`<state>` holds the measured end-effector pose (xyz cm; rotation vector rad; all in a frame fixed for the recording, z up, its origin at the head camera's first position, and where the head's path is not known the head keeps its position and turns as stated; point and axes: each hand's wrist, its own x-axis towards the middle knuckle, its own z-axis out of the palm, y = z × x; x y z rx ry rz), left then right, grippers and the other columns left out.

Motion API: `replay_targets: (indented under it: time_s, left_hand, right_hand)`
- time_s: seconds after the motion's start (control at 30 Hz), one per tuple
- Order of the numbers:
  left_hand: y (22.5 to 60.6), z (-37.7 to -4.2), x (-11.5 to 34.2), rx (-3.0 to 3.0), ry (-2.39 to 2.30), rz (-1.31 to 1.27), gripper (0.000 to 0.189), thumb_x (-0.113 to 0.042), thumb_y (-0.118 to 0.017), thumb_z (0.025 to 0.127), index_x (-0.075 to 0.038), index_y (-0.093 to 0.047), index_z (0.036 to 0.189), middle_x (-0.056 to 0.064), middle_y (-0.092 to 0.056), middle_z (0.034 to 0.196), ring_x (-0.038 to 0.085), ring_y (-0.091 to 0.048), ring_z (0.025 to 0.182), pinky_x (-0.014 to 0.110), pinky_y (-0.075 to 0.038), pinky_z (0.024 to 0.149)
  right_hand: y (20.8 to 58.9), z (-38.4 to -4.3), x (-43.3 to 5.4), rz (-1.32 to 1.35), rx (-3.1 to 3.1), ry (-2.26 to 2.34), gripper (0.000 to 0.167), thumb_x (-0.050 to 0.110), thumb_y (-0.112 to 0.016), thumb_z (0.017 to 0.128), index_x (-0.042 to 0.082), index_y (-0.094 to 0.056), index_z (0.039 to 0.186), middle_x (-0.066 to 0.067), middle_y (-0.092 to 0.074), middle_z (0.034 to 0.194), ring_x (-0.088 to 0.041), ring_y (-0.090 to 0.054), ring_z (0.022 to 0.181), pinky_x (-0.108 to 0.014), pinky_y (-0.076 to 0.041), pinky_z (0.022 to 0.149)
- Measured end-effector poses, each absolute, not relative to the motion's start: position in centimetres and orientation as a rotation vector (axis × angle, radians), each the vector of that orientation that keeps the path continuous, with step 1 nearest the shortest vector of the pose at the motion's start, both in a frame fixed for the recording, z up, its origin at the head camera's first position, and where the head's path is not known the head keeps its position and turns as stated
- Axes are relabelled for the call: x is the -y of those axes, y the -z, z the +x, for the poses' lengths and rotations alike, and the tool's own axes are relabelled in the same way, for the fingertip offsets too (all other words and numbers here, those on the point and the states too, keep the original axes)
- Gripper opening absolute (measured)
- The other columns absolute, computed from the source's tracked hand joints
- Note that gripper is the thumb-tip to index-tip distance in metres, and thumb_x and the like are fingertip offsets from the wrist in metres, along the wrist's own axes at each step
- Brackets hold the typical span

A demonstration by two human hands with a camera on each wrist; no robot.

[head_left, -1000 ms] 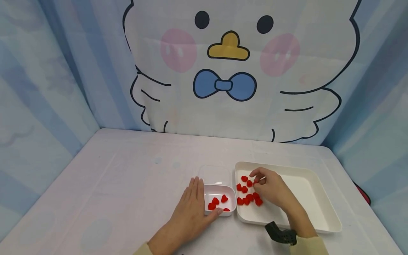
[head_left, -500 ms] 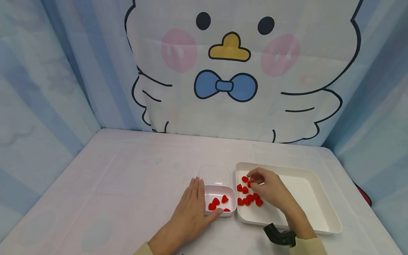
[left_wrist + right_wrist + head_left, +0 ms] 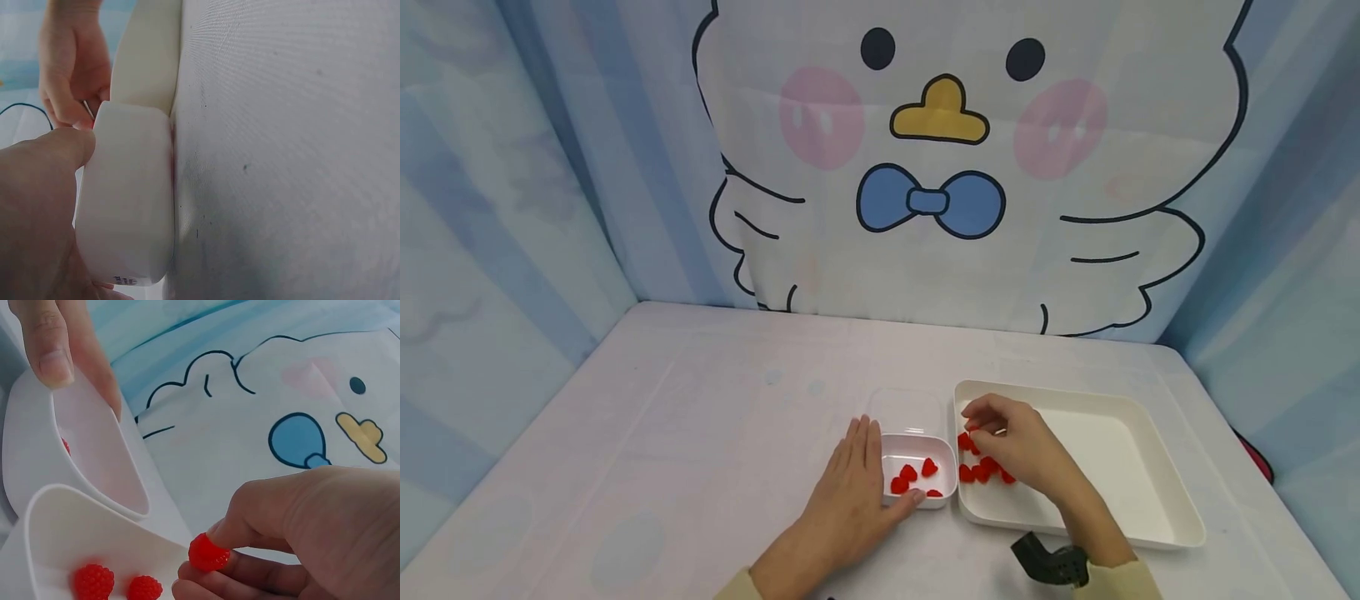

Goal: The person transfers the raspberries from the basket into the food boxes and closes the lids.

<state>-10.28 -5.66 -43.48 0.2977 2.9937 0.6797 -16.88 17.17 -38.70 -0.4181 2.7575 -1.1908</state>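
My right hand (image 3: 1018,437) is over the left part of a white tray (image 3: 1112,467). Between its thumb and fingers it pinches a red raspberry (image 3: 209,552), best seen in the right wrist view. More raspberries (image 3: 94,582) lie below in the tray, partly hidden by the hand in the head view. My left hand (image 3: 846,500) lies along the left side of a small white box (image 3: 902,450), fingers straight, thumb at the near rim. Several raspberries (image 3: 908,473) sit inside that box, one partly hidden by the thumb.
A clear lid (image 3: 908,408) lies behind the small box, which stands right against the tray's left side. A pale cloth covers the table (image 3: 700,433). Behind it hangs a printed curtain (image 3: 925,275). A black device (image 3: 1048,562) is on the right wrist.
My right hand has closed its fingers on a raspberry in the tray and moved a little to the left with it. The left hand and the box have stayed put.
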Motion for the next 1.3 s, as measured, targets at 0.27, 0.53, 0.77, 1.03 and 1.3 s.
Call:
replay_targets:
  time_s: [0.27, 0.53, 0.77, 1.03, 1.3]
  left_hand:
    - [43.4, -10.2, 5.8, -3.001, -0.69, 0.308, 0.101, -0.065, -0.056, 0.089, 0.003, -0.02, 0.155, 0.021, -0.023, 0.162, 0.038, -0.019, 0.152, 0.051, -0.027, 0.121]
    - [43.4, -10.2, 5.9, -3.015, -0.688, 0.325, 0.1, -0.064, -0.056, 0.09, 0.004, -0.021, 0.154, 0.022, -0.025, 0.161, 0.038, -0.02, 0.152, 0.051, -0.028, 0.121]
    - [43.5, -10.2, 5.9, -3.008, -0.696, 0.325, 0.1, -0.065, -0.055, 0.09, 0.004, -0.02, 0.155, 0.022, -0.024, 0.162, 0.038, -0.02, 0.152, 0.051, -0.027, 0.121]
    - [43.6, -10.2, 5.9, -3.009, -0.694, 0.328, 0.101, -0.065, -0.055, 0.09, 0.004, -0.02, 0.155, 0.022, -0.024, 0.162, 0.038, -0.019, 0.152, 0.051, -0.027, 0.121]
    - [43.6, -10.2, 5.9, -3.011, -0.701, 0.348, 0.1, -0.064, -0.054, 0.091, 0.005, -0.02, 0.154, 0.022, -0.024, 0.162, 0.038, -0.02, 0.152, 0.051, -0.027, 0.121]
  right_hand:
    - [38.6, -16.6, -16.7, -0.433, -2.723, 1.245, 0.023, 0.008, -0.066, 0.091, 0.008, -0.067, 0.113, -0.003, -0.07, 0.1, -0.015, -0.065, 0.09, -0.022, -0.058, 0.075]
    - [38.7, -16.7, -16.3, -0.446, -2.61, 1.349, 0.021, 0.015, -0.067, 0.093, 0.007, -0.067, 0.113, -0.005, -0.07, 0.103, -0.016, -0.068, 0.092, -0.024, -0.059, 0.079]
    - [38.6, -16.5, -15.8, -0.443, -2.539, 1.394, 0.024, 0.018, -0.068, 0.094, 0.004, -0.066, 0.114, -0.007, -0.07, 0.102, -0.016, -0.068, 0.088, -0.026, -0.06, 0.076]
    - [38.7, -16.1, -15.2, -0.56, -2.506, 1.383, 0.023, 0.018, -0.067, 0.094, 0.003, -0.066, 0.112, -0.007, -0.07, 0.098, -0.016, -0.067, 0.084, -0.023, -0.059, 0.074]
    - [39.1, -15.9, -14.5, -0.65, -2.524, 1.327, 0.02, 0.018, -0.068, 0.093, 0.005, -0.067, 0.109, -0.004, -0.071, 0.098, -0.013, -0.067, 0.087, -0.018, -0.055, 0.076]
